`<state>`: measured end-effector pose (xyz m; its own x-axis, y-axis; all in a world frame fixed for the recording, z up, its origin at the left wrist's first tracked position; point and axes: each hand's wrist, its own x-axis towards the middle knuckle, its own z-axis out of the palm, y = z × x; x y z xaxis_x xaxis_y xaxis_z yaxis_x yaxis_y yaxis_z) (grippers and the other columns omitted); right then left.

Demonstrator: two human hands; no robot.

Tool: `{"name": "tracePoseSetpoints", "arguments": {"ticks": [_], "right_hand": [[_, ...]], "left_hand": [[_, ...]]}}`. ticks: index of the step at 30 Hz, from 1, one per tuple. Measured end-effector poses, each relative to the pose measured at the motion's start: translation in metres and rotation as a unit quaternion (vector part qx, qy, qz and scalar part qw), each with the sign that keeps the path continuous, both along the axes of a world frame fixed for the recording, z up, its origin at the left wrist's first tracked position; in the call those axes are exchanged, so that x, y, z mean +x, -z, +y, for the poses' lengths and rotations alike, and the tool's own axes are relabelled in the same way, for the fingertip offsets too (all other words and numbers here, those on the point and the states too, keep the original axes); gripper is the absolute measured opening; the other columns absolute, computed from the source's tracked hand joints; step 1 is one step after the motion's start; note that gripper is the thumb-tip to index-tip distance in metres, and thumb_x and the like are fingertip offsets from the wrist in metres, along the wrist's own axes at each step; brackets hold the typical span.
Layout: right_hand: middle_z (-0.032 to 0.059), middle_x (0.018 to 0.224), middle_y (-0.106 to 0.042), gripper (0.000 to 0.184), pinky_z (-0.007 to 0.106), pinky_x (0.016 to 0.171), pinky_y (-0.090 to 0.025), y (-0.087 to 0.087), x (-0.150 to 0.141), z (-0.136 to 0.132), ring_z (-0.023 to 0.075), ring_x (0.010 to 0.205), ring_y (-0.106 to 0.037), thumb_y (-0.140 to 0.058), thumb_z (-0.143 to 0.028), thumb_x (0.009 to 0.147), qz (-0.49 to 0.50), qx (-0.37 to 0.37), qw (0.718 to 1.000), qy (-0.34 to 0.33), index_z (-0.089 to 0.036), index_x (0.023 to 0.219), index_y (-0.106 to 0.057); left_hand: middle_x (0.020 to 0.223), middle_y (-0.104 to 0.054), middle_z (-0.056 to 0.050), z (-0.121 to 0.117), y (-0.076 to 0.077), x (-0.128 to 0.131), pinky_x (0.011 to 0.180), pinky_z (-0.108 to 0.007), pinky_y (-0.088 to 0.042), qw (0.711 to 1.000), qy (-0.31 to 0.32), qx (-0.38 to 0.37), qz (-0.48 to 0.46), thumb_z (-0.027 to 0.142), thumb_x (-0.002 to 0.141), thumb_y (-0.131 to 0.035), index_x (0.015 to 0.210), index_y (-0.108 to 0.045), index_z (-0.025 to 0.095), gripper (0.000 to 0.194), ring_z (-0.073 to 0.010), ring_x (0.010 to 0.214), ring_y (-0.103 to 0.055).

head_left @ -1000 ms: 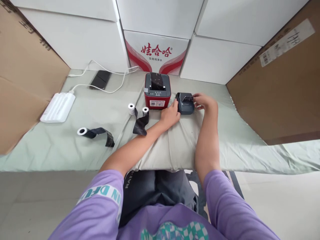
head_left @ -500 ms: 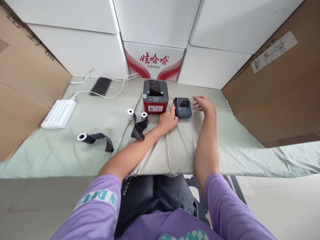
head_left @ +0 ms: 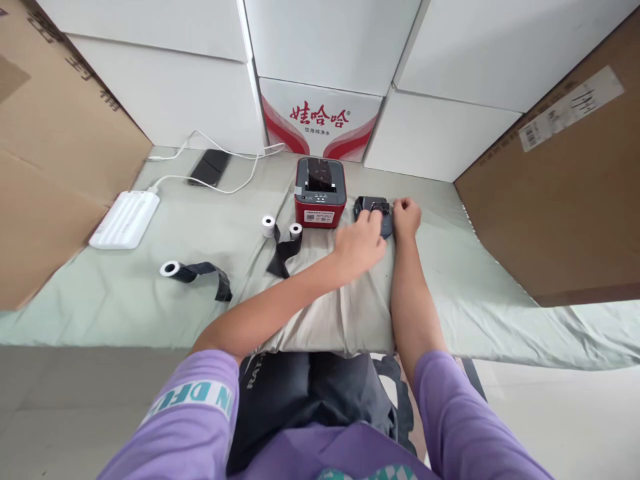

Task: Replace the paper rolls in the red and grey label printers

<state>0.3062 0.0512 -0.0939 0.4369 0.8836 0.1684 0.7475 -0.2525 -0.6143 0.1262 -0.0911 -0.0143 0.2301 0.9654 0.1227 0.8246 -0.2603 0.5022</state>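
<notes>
A small dark grey portable label printer [head_left: 387, 228] sits on the cloth, a crumpled black strip of paper [head_left: 381, 207] at its top. My left hand [head_left: 361, 247] reaches over its front, slightly blurred, with fingers curled close to the strip. Those fingers hide whatever they pinch. Against the printer's right side, my right hand [head_left: 407, 217] is closed and seems to grip its edge; the fingertips are partly hidden. Just left of it stands a larger red and black printer [head_left: 321, 215] with a dark strip rising from its top.
Two small paper rolls [head_left: 269, 227] with black tails stand left of the red printer. Another unrolled roll [head_left: 181, 272] lies farther left. A white power bank [head_left: 125, 220], a cable and a phone [head_left: 210, 167] lie beyond. Cardboard boxes [head_left: 555, 200] flank both sides; white cartons [head_left: 320, 120] line the back.
My left hand has moved from the small printer's left side to over its front and top. My right hand has come in from the right and closed at its side. The view has shifted slightly.
</notes>
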Motion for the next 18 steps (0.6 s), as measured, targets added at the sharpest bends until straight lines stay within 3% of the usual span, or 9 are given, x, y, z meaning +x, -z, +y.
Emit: {"name": "tracePoseSetpoints", "arguments": {"ticks": [4,7,13,15,18], "right_hand": [[0.0087,0.103,-0.071,0.031,0.03,0.079,-0.042,0.0,0.001,0.001,0.0201,0.09,-0.058,-0.042,-0.037,0.093,0.003,-0.002,1.0,-0.008,-0.02,0.098,-0.068],[0.0081,0.1,-0.071,0.03,0.031,0.082,-0.042,0.004,0.004,0.004,0.0205,0.091,-0.059,-0.042,-0.036,0.093,0.009,0.001,1.0,-0.01,-0.02,0.096,-0.067],[0.0058,0.096,-0.073,0.028,0.03,0.081,-0.042,0.007,0.005,0.006,0.0199,0.088,-0.06,-0.044,-0.037,0.092,0.014,0.008,1.0,-0.004,-0.022,0.092,-0.067],[0.0058,0.096,-0.073,0.028,0.03,0.081,-0.042,0.006,0.004,0.006,0.02,0.088,-0.06,-0.044,-0.037,0.092,0.014,0.003,1.0,-0.003,-0.022,0.092,-0.067],[0.0065,0.099,-0.072,0.028,0.03,0.082,-0.043,0.004,0.003,0.005,0.0205,0.09,-0.059,-0.045,-0.037,0.092,0.006,-0.01,1.0,0.005,-0.022,0.094,-0.068]], "left_hand": [[0.115,-0.069,-0.007,-0.02,-0.061,-0.024,0.093,-0.04,-0.05,0.998,0.045,0.044,-0.021,0.026,0.103,-0.044,0.132,-0.052,0.029,0.031,-0.0259,0.108,-0.067],[0.11,-0.068,-0.006,-0.004,-0.078,-0.066,0.093,-0.039,-0.048,0.999,-0.017,0.046,-0.012,0.031,0.102,-0.048,0.128,-0.057,0.027,0.028,-0.0286,0.113,-0.063],[0.106,-0.069,-0.006,0.06,-0.057,-0.153,0.094,-0.039,-0.047,0.982,-0.19,-0.003,0.019,0.042,0.089,-0.064,0.112,-0.067,0.027,0.027,-0.0313,0.114,-0.06],[0.096,-0.071,-0.007,0.074,-0.048,-0.168,0.089,-0.038,-0.047,0.977,-0.21,-0.036,0.026,0.046,0.084,-0.068,0.101,-0.07,0.026,0.026,-0.0314,0.107,-0.062],[0.077,-0.07,-0.006,0.087,-0.034,-0.176,0.08,-0.035,-0.047,0.978,-0.189,-0.091,0.017,0.051,0.082,-0.066,0.087,-0.071,0.026,0.026,-0.0283,0.092,-0.064]]}}
